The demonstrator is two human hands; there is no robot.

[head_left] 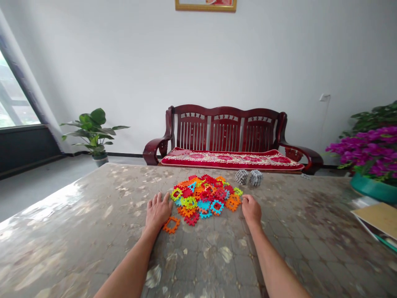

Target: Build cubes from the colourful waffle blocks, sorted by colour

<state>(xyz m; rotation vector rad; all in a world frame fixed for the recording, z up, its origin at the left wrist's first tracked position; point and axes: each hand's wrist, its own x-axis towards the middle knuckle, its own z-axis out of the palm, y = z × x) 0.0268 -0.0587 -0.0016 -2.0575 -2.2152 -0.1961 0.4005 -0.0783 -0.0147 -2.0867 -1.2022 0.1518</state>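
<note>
Tabletop (pixel 77 231): tile pile (pixel 206 195) runs left-right; left hand (pixel 158 212) fingers spread flat, right hand (pixel 251 209) curled, empty.

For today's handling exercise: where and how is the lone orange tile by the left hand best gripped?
Pinch the orange tile by its near frame edge, probably from the near side. It lies flat, apart from the pile, open in the middle, with the left hand beside it.
</note>
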